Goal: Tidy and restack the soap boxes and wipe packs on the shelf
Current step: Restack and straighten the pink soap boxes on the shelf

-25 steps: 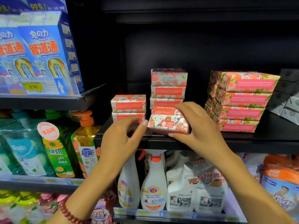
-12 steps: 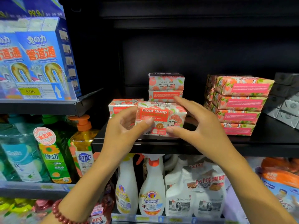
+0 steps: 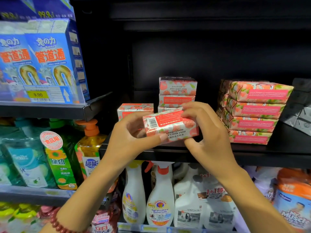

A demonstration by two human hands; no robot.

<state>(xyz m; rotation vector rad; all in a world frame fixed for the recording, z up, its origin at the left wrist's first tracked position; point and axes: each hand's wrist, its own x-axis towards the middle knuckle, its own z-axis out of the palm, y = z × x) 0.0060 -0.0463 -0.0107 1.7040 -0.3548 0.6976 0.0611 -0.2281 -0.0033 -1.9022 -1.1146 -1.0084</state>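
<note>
Gripping one pink-and-white cardboard soap box (image 3: pixel 170 126) mid-frame, left hand (image 3: pixel 127 140) and right hand (image 3: pixel 207 135) curl fingers round it, four flat pink wipe packs (image 3: pixel 252 113) stacked at right.

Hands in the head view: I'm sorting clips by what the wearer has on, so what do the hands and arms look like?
Both the left hand and the right hand are bare: no gloves, no visible rings. The forearms are bare too, no sleeve in view. A bracelet of round dark red beads circles the left wrist; the right wrist carries nothing.
</note>
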